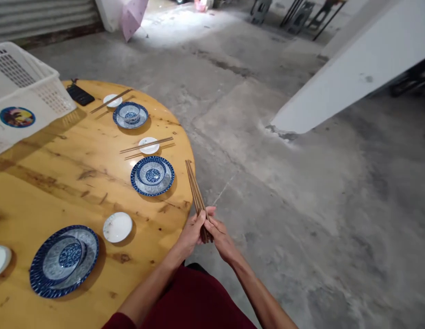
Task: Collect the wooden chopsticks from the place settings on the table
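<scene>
My left hand [192,230] and my right hand [222,238] meet just off the edge of the round wooden table [61,183], both closed around the lower end of a bundle of brown chopsticks [194,186] that points up and away. Nearest on the table are a blue-patterned plate with a bowl [152,175] and a small white saucer [117,226]. A larger blue plate with a bowl [64,260] lies at the near left.
Farther along the table edge sit a white saucer with chopsticks across it [148,145], another blue plate and bowl [130,114], a saucer with chopsticks [112,100] and a black device [80,95]. A white plastic basket [22,93] stands at the left. Concrete floor lies to the right.
</scene>
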Available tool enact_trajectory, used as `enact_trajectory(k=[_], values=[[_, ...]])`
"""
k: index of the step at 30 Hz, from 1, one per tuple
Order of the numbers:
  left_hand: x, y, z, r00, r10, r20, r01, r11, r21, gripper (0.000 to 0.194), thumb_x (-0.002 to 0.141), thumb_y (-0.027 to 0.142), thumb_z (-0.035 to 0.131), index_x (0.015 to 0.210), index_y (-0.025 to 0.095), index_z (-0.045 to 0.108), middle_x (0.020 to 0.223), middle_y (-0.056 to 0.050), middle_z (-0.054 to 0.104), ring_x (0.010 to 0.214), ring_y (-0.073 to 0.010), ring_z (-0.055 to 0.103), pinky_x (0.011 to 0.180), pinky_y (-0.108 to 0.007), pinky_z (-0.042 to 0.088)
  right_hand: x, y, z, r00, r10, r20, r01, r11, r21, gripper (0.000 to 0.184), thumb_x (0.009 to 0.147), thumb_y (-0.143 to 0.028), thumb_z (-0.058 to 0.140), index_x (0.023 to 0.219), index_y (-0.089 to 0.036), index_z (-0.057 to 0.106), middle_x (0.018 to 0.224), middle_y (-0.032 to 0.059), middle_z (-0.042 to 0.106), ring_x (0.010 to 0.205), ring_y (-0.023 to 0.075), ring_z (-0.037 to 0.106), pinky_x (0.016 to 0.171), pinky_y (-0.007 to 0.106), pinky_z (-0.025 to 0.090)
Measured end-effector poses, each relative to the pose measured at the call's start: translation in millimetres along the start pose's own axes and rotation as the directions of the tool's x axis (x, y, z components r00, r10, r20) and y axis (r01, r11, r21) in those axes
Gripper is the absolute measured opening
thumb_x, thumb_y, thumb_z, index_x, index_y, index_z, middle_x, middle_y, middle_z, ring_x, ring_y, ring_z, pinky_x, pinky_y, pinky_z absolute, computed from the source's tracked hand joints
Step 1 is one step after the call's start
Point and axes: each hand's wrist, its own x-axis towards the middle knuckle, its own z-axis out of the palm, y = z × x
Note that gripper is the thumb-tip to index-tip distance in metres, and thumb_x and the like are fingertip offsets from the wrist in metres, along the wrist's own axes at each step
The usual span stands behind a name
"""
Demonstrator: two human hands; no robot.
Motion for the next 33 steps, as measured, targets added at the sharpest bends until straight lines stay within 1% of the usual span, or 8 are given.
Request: enact_trajectory(k=[6,12,16,25,27,29,31,33], values=[[19,30,-5.8,0.999,0.053,0.001,-0.053,0.997,-0.062,0.059,0.087,0.062,0.052,0.127,0.020,0.064,0.112,-0.012,0.066,0.052,-0.0064,0.054,0.043,-0.019,0.040,26,-9,12,0.996,0.086,-0.028,-0.084,0.995,0.058,0.046,0.086,-0.064,0.052,0.096,-0.020,0.057,0.055,-0.0077,0.038,0.041,0.0080,0.030,0.037,0.020,0.021],[22,64,-26.6,0.980,0.125,-0.153,-0.167,0.936,-0.309,0.054,0.077,0.053,0.070,0.117,0.016,0.067,0.064,-0.001,0.058,0.062,-0.0126,0.058,0.046,-0.017,0.039,53,-15,34,0.981,-0.097,0.168,0.144,0.943,-0.300,0.045,0.094,-0.060,0.037,0.073,-0.022,0.051,0.055,-0.0022,0.048,0.049,0.0117,0.043,0.048,0.025,0.034],[11,76,-41.1,0.959,0.122,-0.257,-0.209,0.915,-0.346,0.051,0.071,0.056,0.074,0.094,0.011,0.070,0.045,0.005,0.040,0.053,-0.0129,0.052,0.042,-0.018,0.034,69,-29,46,0.912,-0.165,0.376,0.341,0.813,-0.471,0.042,0.096,-0.051,0.033,0.067,-0.023,0.045,0.057,0.0001,0.052,0.052,0.0135,0.047,0.054,0.028,0.037],[14,85,-47.9,0.853,0.239,-0.464,-0.425,0.834,-0.352,0.050,0.074,0.064,0.068,0.063,0.016,0.060,0.045,0.003,0.043,0.059,-0.0134,0.056,0.058,-0.022,0.043,105,-51,38,0.738,-0.024,0.674,0.494,0.699,-0.517,0.034,0.098,-0.042,0.034,0.093,-0.021,0.060,0.056,-0.0020,0.054,0.055,0.0155,0.055,0.057,0.026,0.044],[20,89,-51.6,0.803,0.259,-0.537,-0.485,0.807,-0.336,0.050,0.074,0.064,0.068,0.063,0.017,0.060,0.048,0.003,0.044,0.060,-0.0129,0.056,0.062,-0.023,0.045,126,-59,22,0.698,0.009,0.716,0.529,0.667,-0.525,0.034,0.098,-0.044,0.035,0.098,-0.022,0.061,0.062,-0.0016,0.059,0.059,0.0157,0.058,0.061,0.026,0.046],[27,93,-55.1,0.731,0.287,-0.619,-0.555,0.778,-0.295,0.048,0.075,0.063,0.068,0.063,0.017,0.060,0.049,0.003,0.045,0.061,-0.0128,0.056,0.067,-0.025,0.046,158,-71,2,0.722,-0.015,0.692,0.556,0.608,-0.567,0.036,0.099,-0.045,0.033,0.098,-0.022,0.061,0.074,0.0005,0.065,0.069,0.0159,0.062,0.068,0.027,0.047],[37,97,-56.5,0.685,0.292,-0.668,-0.593,0.755,-0.279,0.047,0.076,0.063,0.068,0.064,0.018,0.060,0.048,0.004,0.045,0.061,-0.0130,0.056,0.070,-0.026,0.047,201,-86,-14,0.780,-0.124,0.614,0.588,0.482,-0.650,0.037,0.099,-0.043,0.031,0.101,-0.021,0.061,0.091,0.0049,0.069,0.085,0.0183,0.064,0.080,0.030,0.048],[51,100,-53.7,0.677,0.256,-0.691,-0.593,0.745,-0.306,0.047,0.076,0.063,0.068,0.066,0.017,0.059,0.048,0.004,0.044,0.058,-0.0127,0.056,0.067,-0.026,0.047,254,-103,-23,0.779,-0.257,0.572,0.627,0.300,-0.719,0.036,0.099,-0.040,0.034,0.110,-0.018,0.061,0.110,0.0110,0.067,0.106,0.0226,0.060,0.094,0.034,0.044]])
